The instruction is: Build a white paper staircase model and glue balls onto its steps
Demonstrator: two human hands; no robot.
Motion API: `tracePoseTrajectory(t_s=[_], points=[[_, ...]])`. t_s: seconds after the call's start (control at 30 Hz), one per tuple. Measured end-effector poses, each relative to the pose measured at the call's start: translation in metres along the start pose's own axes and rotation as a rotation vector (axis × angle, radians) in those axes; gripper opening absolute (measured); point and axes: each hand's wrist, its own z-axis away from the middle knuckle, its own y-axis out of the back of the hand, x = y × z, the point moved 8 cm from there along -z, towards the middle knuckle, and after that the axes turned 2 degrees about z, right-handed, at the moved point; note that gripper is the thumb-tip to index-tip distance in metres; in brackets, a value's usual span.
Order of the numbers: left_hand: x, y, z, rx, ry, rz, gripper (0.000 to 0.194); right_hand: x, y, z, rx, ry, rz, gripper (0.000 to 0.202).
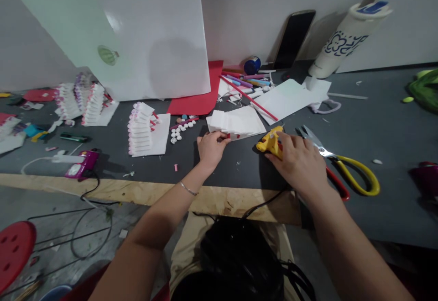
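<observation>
My right hand is closed round a yellow glue gun, held low over the dark tabletop. My left hand has its thumb and fingertips pinched at the front edge of a white paper staircase model with small red posts under it. To the left stands a similar staircase model on a white base, with round white-and-pink ends along its steps. Between the two models lie several small white balls. Large scissors with yellow and red handles lie open beside my right hand.
A white board and red sheet stand and lie behind. A phone and white bottle lean at the back wall. Pens, paper sheets and a purple power socket are on the table. A red stool stands below left.
</observation>
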Motion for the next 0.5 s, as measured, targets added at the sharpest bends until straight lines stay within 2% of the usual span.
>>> tracePoseTrajectory(t_s=[0.1, 0.2, 0.33, 0.5], points=[[0.001, 0.001, 0.0, -0.008, 0.009, -0.015, 0.013, -0.015, 0.015, -0.012, 0.065, 0.07, -0.094, 0.038], [0.002, 0.001, 0.0, -0.015, 0.013, -0.019, 0.012, -0.034, 0.021, -0.029, 0.109, 0.151, -0.248, 0.034], [0.0, 0.001, -0.001, -0.005, 0.019, -0.023, 0.011, -0.057, 0.015, -0.049, 0.12, 0.219, -0.366, 0.036], [0.001, 0.002, -0.002, -0.022, 0.019, -0.058, 0.013, -0.073, 0.004, -0.062, 0.065, 0.254, -0.376, 0.038]])
